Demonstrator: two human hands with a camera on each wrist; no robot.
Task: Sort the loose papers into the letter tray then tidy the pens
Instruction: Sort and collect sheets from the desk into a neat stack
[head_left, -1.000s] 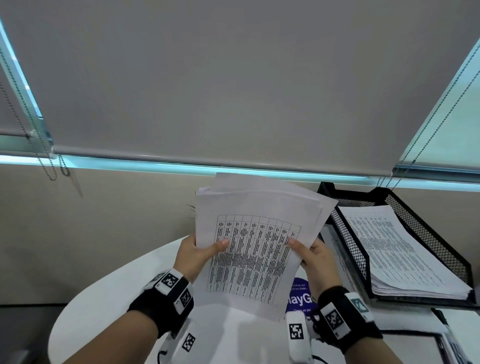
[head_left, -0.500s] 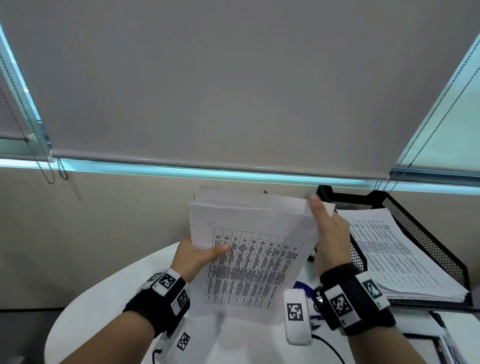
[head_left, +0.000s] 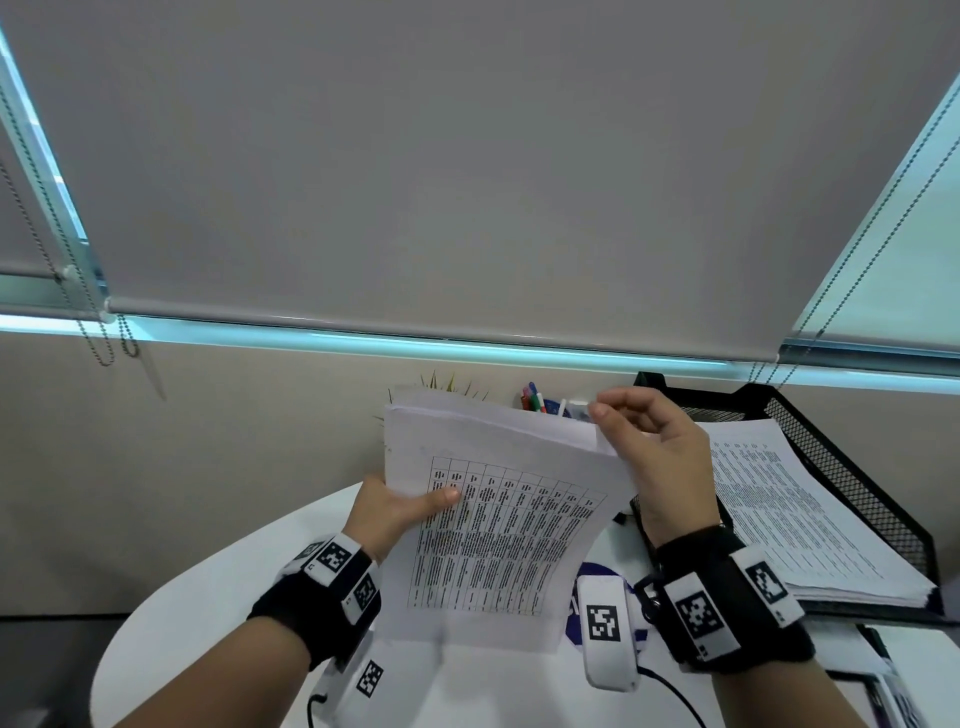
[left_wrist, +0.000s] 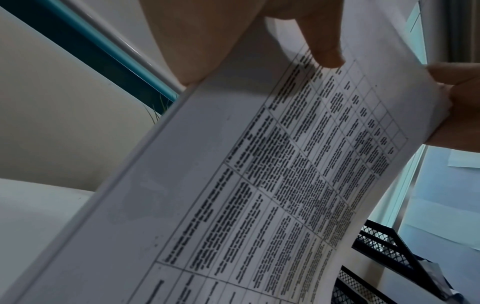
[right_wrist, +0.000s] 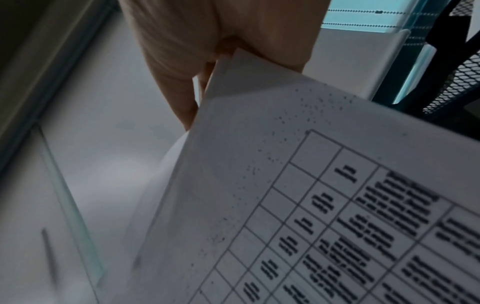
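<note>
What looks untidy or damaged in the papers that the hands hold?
No damage shows. The held papers are uneven: back sheets stick out past the front sheet along the top edge, where the right hand pinches the corner.

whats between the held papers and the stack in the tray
The right hand, pinching the held papers' top right corner, and the black mesh tray wall; head view.

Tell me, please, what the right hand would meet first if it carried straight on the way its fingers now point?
Probably the pens standing just beyond the paper stack whose top corner the right hand pinches. Its fingers point up and leftward there. Depth is unclear, so it might pass above them toward the wall.
</note>
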